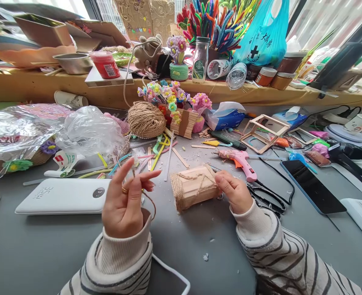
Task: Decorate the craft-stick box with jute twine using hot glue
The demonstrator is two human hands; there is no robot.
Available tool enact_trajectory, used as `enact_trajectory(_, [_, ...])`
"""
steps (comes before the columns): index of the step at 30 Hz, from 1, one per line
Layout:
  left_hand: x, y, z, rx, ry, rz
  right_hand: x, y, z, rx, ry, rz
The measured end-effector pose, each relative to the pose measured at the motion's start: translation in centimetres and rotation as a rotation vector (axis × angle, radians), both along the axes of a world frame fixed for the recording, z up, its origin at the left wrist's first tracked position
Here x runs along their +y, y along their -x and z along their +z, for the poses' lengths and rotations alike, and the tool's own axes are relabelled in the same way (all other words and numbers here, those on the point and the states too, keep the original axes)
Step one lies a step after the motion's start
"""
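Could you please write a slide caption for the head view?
Left hand pinching twine, right hand holding a wooden piece partly wrapped in twine, near a pink glue gun.

Sleeves (297, 250) cream with wavy black stripes; craft-stick cup (193, 189) pale wood, its twine wrap (177, 194) tan; jute twine ball (147, 119) golden brown; hot glue gun (246, 164) pink, its trigger (238, 163) orange; power bank (64, 198) white; carrier bag (265, 30) turquoise with a black cross (254, 52); tabletop (205, 274) grey.

Single head view, close, facing forward, down over tabletop (181, 241).
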State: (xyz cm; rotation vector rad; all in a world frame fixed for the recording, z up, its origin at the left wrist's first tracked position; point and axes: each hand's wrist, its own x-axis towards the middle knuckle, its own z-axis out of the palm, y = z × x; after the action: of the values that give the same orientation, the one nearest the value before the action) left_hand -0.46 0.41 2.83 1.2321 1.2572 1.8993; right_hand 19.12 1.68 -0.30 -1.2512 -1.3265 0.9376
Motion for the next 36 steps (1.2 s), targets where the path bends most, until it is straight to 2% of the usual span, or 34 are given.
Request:
enact_trajectory(4, [-0.9, 0.6, 0.9, 0.034, 0.002, -0.063, -0.1, -0.9, -0.2, -0.014, 0.035, -0.029])
enact_trajectory(7, [-1.7, 1.2, 1.2, 0.138, -0.105, -0.166, -0.1, -1.3, -0.3, -0.007, 0.082, -0.037])
enact_trajectory(9, [-2.3, 1.3, 1.4, 0.177, -0.034, -0.123, -0.2, -1.4, -0.2, 0.008, 0.078, -0.101])
enact_trajectory(10, [-2.6, 1.3, 1.6, 0.227, -0.021, -0.122, -0.2, -1.5, -0.1, 0.012, 0.058, -0.149])
enact_trajectory(13, [-3.3, 1.3, 1.9, 0.49, -0.083, -0.266, -0.5, -1.7, 0.4, -0.002, -0.053, -0.246])
enact_trajectory(15, [-3.4, 1.4, 1.9, 0.695, -0.194, -0.386, -0.7, -1.9, 0.6, -0.051, -0.091, -0.209])
enact_trajectory(17, [-3.3, 1.5, 1.9, 0.825, -0.276, -0.444, -0.8, -2.1, 0.6, -0.117, -0.083, -0.144])
enact_trajectory(19, [-3.1, 1.4, 1.9, 0.879, -0.29, -0.445, -0.9, -2.2, 0.7, -0.152, -0.091, -0.129])
enact_trajectory(22, [-3.0, 1.0, 2.0, 0.982, -0.285, -0.423, -1.4, -2.0, 1.1, -0.14, -0.225, -0.089])
enact_trajectory(26, [-3.2, 0.1, 2.1, 1.1, -0.362, -0.358, -2.7, -1.0, 2.5, -0.178, -0.417, 0.238])
enact_trajectory(29, [-3.3, -0.6, 2.1, 1.151, -0.397, -0.357, -3.4, 0.0, 3.3, -0.21, -0.491, 0.381])
enact_trajectory(31, [-3.3, -0.9, 2.0, 1.165, -0.395, -0.361, -3.7, 0.5, 3.4, -0.205, -0.518, 0.406])
enact_trajectory(36, [-3.2, -0.9, 1.8, 1.163, -0.395, -0.311, -3.7, 0.5, 3.2, -0.191, -0.519, 0.34])
